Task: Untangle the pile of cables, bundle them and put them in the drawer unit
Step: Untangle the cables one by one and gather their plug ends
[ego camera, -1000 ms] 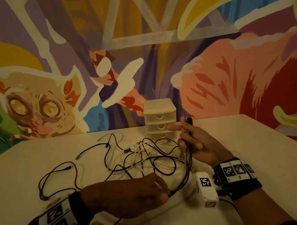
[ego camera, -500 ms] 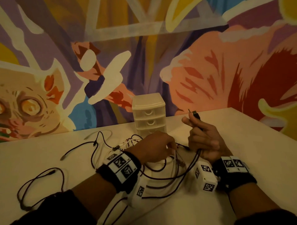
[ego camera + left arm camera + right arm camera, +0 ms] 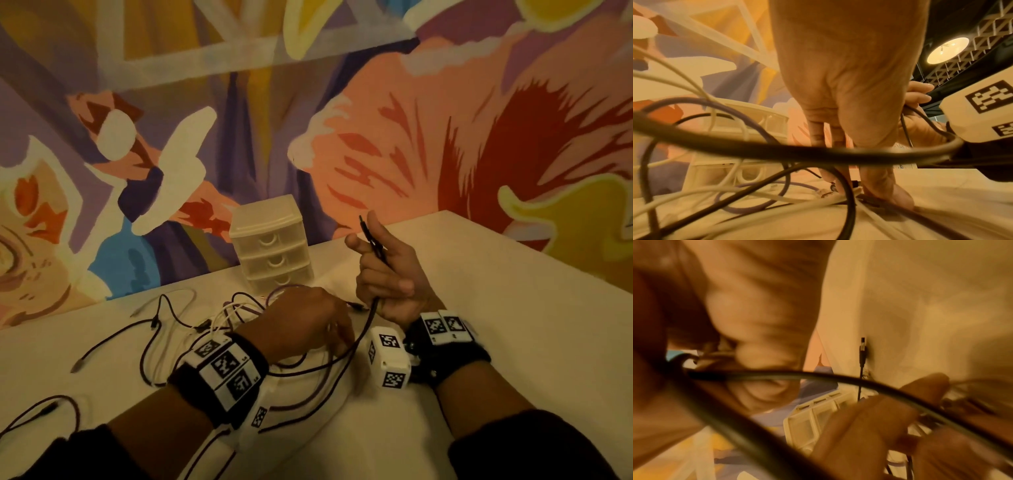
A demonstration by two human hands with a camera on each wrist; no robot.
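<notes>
A tangle of black, purple and white cables (image 3: 191, 329) lies on the white table (image 3: 496, 308). My right hand (image 3: 387, 274) grips a black cable (image 3: 371, 310) beside the pile. Its plug (image 3: 363, 224) sticks up past the index finger, and the cord loops down toward me. My left hand (image 3: 305, 325) reaches palm-down into the tangle, just left of the right hand. In the left wrist view its thumb (image 3: 888, 194) and fingers close on a cable end (image 3: 856, 185) at the table surface. The small translucent drawer unit (image 3: 270, 240) stands behind the pile with its three drawers closed.
A painted mural wall (image 3: 376, 137) runs directly behind the drawer unit. Loose cable ends trail left across the table (image 3: 82, 363), and one loop (image 3: 44, 411) lies near the front left edge. Bare table stretches right of my right hand.
My left hand has moved from the pile's near edge forward into the tangle beside the right hand. The right hand has kept its hold on the black cable, lifting it slightly.
</notes>
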